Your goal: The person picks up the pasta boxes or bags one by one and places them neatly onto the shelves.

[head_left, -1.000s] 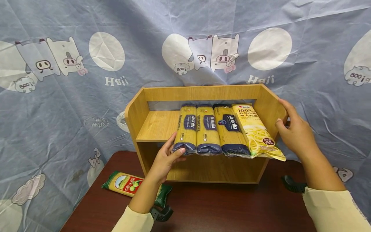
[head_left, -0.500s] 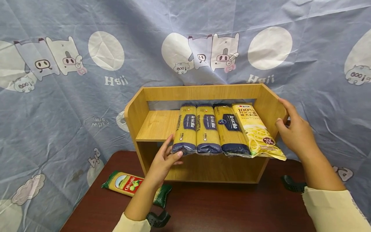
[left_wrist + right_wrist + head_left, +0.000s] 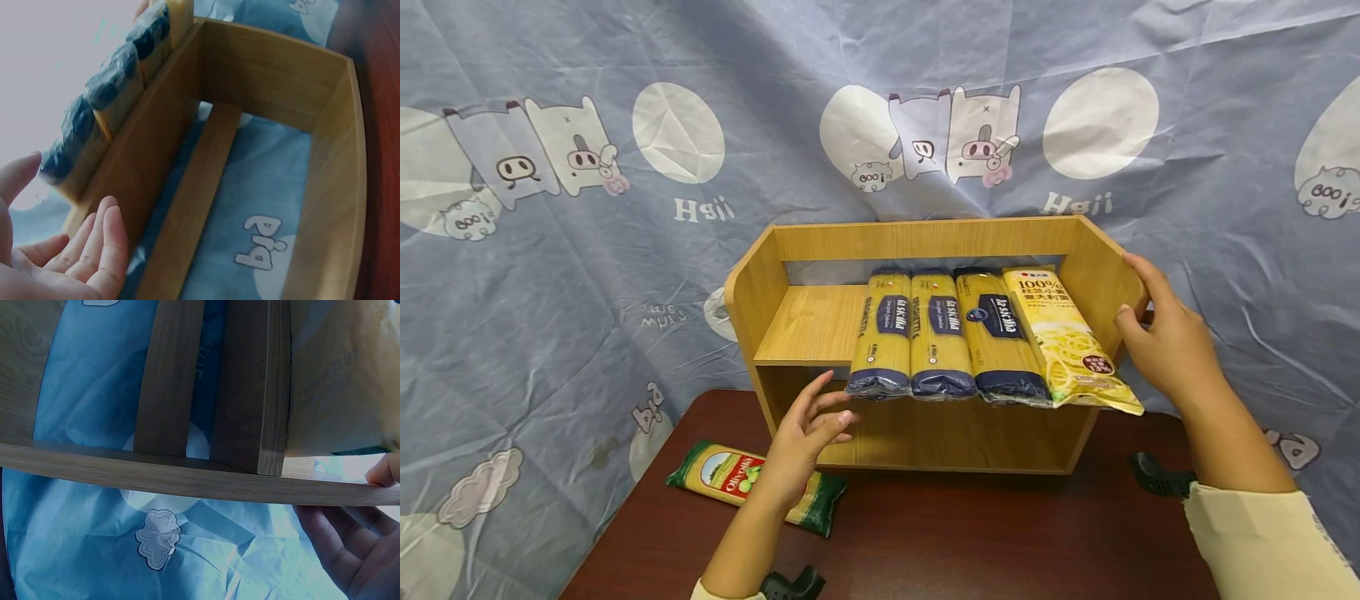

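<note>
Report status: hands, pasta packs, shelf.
Left hand open, holding nothing. Right hand grips shelf side. Four pasta packs on upper board. Green pack on table.

Dark brown wooden surface [image 3: 970, 542], glossy, backed by a blue-grey cloth. Standing on it toward the back, a light wooden shelf [image 3: 790, 329] with raised sides and a low back rail, open below. Lying on the shelf board, side by side and touching, four packets pushed to the right end: three yellow-and-navy spaghetti packets [image 3: 938, 335] and, outermost right, a yellow noodle packet [image 3: 1070, 342] tilted slightly outward; front ends overhanging the board's edge. Left part of the board bare wood. Flat on the surface, left of the shelf's foot, a green-ended pasta packet [image 3: 724, 475], lying at a slant.
</note>
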A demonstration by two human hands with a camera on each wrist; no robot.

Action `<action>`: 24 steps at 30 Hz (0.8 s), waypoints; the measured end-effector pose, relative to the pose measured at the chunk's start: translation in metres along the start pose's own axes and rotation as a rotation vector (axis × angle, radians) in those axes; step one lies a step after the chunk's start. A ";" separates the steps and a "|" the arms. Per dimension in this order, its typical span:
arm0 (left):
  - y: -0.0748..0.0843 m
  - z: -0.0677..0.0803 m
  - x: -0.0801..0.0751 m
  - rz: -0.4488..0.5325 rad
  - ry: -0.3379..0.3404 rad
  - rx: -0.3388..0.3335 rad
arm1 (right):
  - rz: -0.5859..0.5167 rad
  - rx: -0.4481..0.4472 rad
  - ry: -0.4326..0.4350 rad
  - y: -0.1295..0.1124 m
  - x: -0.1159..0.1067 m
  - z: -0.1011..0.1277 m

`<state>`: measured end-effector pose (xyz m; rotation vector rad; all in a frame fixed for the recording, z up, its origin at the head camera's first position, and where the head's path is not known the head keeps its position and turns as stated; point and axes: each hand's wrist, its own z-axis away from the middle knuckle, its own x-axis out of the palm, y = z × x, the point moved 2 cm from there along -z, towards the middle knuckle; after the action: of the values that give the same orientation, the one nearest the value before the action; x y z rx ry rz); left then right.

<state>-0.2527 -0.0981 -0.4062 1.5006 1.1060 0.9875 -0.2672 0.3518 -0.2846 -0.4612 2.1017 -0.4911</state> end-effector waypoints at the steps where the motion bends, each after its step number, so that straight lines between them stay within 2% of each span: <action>1: -0.002 0.001 -0.002 0.007 -0.005 -0.006 | -0.001 -0.002 0.001 0.000 0.000 0.000; 6: -0.012 0.008 -0.010 -0.013 -0.017 -0.058 | -0.014 -0.007 0.001 0.001 -0.001 0.001; 10: -0.024 0.012 -0.016 -0.072 -0.021 -0.114 | -0.018 0.003 -0.015 0.000 0.000 0.001; 18: -0.053 0.022 -0.035 -0.373 0.110 -0.189 | -0.023 0.003 -0.026 -0.001 0.000 0.001; 24: -0.068 0.031 -0.051 -0.474 0.164 -0.248 | -0.018 0.001 -0.026 0.000 -0.001 0.001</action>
<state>-0.2474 -0.1480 -0.4809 0.9121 1.3242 0.8819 -0.2654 0.3516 -0.2844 -0.4841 2.0744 -0.4940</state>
